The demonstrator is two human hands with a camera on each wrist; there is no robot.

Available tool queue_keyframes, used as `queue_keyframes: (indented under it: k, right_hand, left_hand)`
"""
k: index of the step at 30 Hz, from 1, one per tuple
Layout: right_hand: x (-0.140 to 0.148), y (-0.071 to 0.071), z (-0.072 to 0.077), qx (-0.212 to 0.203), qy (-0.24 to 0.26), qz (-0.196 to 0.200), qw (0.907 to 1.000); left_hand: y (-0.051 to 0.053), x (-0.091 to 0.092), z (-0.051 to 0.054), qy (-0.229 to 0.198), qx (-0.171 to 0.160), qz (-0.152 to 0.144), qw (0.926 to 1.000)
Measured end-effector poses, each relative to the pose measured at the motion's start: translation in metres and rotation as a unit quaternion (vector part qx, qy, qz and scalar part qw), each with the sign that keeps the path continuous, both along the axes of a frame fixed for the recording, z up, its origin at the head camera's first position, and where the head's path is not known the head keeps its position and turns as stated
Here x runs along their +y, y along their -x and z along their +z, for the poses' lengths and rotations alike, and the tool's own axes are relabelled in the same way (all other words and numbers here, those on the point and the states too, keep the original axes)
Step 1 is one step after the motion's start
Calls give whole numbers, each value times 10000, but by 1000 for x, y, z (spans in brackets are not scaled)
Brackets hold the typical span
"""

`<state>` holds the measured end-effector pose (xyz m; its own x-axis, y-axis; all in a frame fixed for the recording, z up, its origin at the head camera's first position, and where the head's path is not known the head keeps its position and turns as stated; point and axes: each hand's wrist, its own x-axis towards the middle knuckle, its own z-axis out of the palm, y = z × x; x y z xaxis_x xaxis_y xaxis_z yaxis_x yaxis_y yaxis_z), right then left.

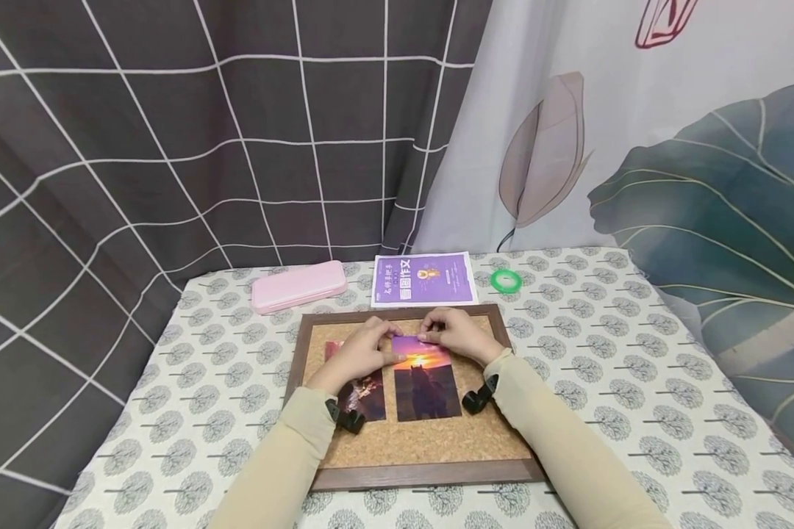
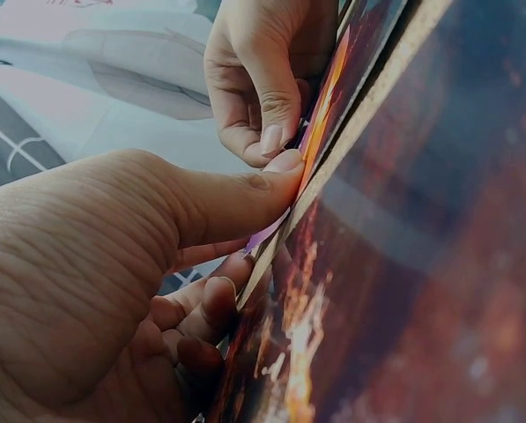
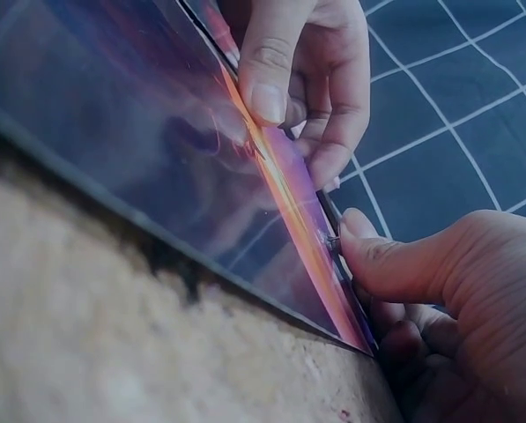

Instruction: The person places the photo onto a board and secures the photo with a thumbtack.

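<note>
A sunset photo (image 1: 427, 389) lies on a cork board (image 1: 430, 447) with a brown frame. My left hand (image 1: 360, 351) holds the photo's upper left part, its thumb on the glossy face in the left wrist view. At the photo's top edge my right hand (image 1: 459, 332) pinches a small push pin (image 3: 333, 243), mostly hidden by the fingers. Left of the sunset photo is a second, darker photo (image 1: 369, 400) with bright flame-like streaks, partly covered by my left hand and wrist.
Behind the board lie a pink case (image 1: 299, 286), a purple booklet (image 1: 425, 279) and a green tape roll (image 1: 506, 281). A tree-patterned cloth (image 1: 192, 411) covers the table. Curtains (image 1: 251, 132) hang at the back.
</note>
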<state>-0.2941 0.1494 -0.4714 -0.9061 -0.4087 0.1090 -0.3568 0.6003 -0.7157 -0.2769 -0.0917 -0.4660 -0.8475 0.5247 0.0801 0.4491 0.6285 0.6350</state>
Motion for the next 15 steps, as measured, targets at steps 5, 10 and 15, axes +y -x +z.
queue_keyframes:
  k: [5,10,15]
  right_hand:
    - [0,0,1,35,-6,10,10000]
    - [0,1,1,143,-76,63,9998]
    - [-2,0,2,175,-19,137,9998]
  left_hand:
    - [1,1,0,-25,-13,-14,10000]
    - [1,1,0,27,34,-4,10000]
    - [0,1,1,63,27,19,10000]
